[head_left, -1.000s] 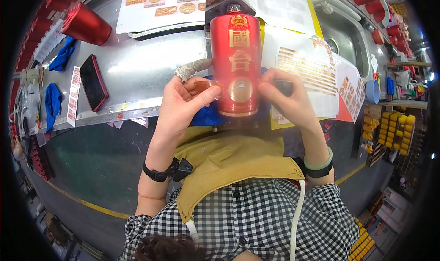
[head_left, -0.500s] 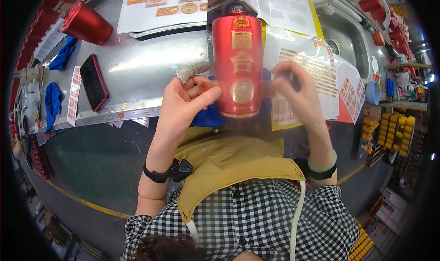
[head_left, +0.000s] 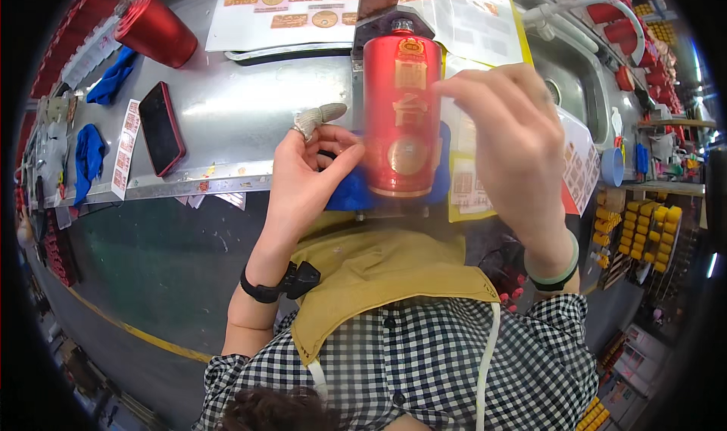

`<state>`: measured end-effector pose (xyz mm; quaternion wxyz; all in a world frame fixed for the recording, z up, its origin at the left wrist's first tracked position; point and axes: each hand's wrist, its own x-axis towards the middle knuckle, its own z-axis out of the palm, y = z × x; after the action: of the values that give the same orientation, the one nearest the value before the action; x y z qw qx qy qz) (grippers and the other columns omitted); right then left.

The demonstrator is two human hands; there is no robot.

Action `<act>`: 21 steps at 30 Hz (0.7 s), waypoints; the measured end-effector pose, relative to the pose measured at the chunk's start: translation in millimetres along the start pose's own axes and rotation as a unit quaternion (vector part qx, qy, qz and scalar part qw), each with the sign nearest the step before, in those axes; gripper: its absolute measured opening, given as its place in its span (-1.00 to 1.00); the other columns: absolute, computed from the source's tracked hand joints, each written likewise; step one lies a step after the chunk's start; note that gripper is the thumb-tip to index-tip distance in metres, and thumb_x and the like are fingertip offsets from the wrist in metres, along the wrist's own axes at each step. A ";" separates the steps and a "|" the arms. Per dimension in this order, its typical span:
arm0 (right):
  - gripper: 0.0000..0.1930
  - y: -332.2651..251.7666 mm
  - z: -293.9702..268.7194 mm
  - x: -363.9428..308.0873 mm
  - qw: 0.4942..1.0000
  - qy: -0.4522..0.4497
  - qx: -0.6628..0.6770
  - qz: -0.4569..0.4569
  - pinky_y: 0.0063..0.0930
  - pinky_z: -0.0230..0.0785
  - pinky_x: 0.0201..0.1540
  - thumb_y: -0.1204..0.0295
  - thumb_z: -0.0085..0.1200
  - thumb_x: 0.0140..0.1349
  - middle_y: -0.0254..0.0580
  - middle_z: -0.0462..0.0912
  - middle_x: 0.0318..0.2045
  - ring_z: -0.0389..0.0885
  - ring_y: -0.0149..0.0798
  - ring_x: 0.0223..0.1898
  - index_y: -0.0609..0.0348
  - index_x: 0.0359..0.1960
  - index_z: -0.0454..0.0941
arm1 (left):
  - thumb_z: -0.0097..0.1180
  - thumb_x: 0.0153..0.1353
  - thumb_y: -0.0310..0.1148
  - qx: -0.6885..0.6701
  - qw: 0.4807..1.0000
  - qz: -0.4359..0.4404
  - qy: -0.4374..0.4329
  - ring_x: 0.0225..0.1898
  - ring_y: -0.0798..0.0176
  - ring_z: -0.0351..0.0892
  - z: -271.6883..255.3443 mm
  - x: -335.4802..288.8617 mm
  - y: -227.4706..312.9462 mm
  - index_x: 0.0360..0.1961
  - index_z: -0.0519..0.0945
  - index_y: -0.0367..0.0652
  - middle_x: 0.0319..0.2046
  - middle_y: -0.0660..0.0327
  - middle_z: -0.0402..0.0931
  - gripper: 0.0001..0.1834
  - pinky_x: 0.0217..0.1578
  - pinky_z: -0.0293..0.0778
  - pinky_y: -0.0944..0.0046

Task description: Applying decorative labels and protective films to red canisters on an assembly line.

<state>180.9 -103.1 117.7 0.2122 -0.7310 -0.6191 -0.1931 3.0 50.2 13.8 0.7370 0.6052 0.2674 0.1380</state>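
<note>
A red bottle (head_left: 402, 120) with gold characters, a gold round emblem and a dark cap lies on its back, its neck pointing away from me, over a blue cloth (head_left: 350, 192). My left hand (head_left: 309, 170) is at its lower left side, fingers curled and thumb tip against the bottle's edge; what they pinch, if anything, is hidden. One finger wears a pale cloth cover and sticks out. My right hand (head_left: 515, 132) is raised over the bottle's right side, blurred, with fingertips together beside the upper characters. Anything between them is too blurred to make out.
A metal counter (head_left: 250, 101) carries a phone (head_left: 161, 129), a red cup-shaped container (head_left: 156, 31), blue cloths (head_left: 89, 162) and a narrow sticker strip (head_left: 125, 149). Sheets of gold stickers (head_left: 284, 10) lie at the back. A sink (head_left: 579, 75) with a white faucet is at right.
My right hand has lifted from the bottle's lower right side, moving up and away. The left hand stays near the bottle's left edge. The whole scene has shifted slightly rightward in the picture.
</note>
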 end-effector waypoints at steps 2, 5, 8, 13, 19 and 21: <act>-0.78 2.6 -7.6 -1.2 0.999 0.000 0.034 0.041 -0.24 0.49 -0.12 0.66 0.11 0.11 -0.16 0.67 -0.28 0.62 -0.10 -0.18 0.22 -0.21 0.67 | 0.34 0.26 -0.52 0.014 0.999 0.020 0.024 -0.20 0.49 0.56 -1.5 -1.3 -2.9 0.29 0.45 -0.35 -0.13 0.21 0.62 -0.42 -0.22 0.51 0.44; -0.81 -2.6 -16.6 -13.5 0.945 -0.050 0.223 0.233 -0.32 0.46 -0.06 0.67 -0.06 0.41 -0.05 0.65 -0.24 0.65 -0.08 -0.12 0.31 -0.12 0.64 | 0.30 0.30 -0.52 0.028 0.997 0.048 0.053 -0.20 0.49 0.56 -3.5 -2.7 -7.4 0.30 0.45 -0.33 -0.11 0.21 0.63 -0.45 -0.21 0.51 0.43; -0.80 -2.6 -3.7 -41.0 0.925 -0.038 0.256 0.280 -0.36 0.44 -0.05 0.65 -0.04 0.39 -0.04 0.64 -0.19 0.65 -0.10 -0.15 0.30 -0.07 0.63 | 0.23 0.34 -0.51 0.029 0.996 0.044 0.069 -0.09 0.40 0.57 0.8 -5.2 -8.5 0.30 0.45 -0.31 -0.01 0.14 0.63 -0.49 -0.14 0.52 0.37; -0.63 -10.8 3.5 -62.5 0.818 -0.076 0.375 0.430 -0.48 0.37 -0.07 0.30 0.17 0.45 -0.21 0.55 -0.20 0.50 -0.42 -0.20 0.30 0.14 0.54 | -0.09 0.54 -0.25 0.191 0.958 0.200 0.083 0.26 0.13 0.45 4.0 -14.0 -9.8 0.40 0.36 -0.29 0.30 0.01 0.47 -0.49 0.28 0.32 0.12; -0.60 -8.0 12.8 -70.2 0.847 -0.021 0.346 0.404 -0.62 0.23 -0.30 0.31 0.28 0.37 -0.44 0.39 -0.38 0.32 -0.55 -0.40 0.24 0.14 0.53 | -0.21 0.57 -0.16 0.144 0.964 0.222 -0.001 0.44 -0.02 0.26 8.8 -18.1 -16.7 0.45 0.27 -0.40 0.40 -0.09 0.31 -0.39 0.45 0.08 0.08; -0.55 -13.2 15.4 -66.6 0.796 -0.024 0.395 0.457 -0.67 0.01 -0.42 0.31 0.36 0.31 -0.58 0.21 -0.44 0.12 -0.64 -0.45 0.16 0.15 0.52 | -0.19 0.57 -0.19 0.134 0.969 0.209 -0.007 0.45 0.01 0.24 12.2 -13.1 -11.4 0.47 0.24 -0.39 0.41 -0.07 0.30 -0.39 0.45 0.08 0.09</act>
<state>157.5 -147.6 69.5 0.5315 -0.7859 -0.2403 0.2054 -2.2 30.7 7.3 0.6062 0.7415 0.1462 0.2477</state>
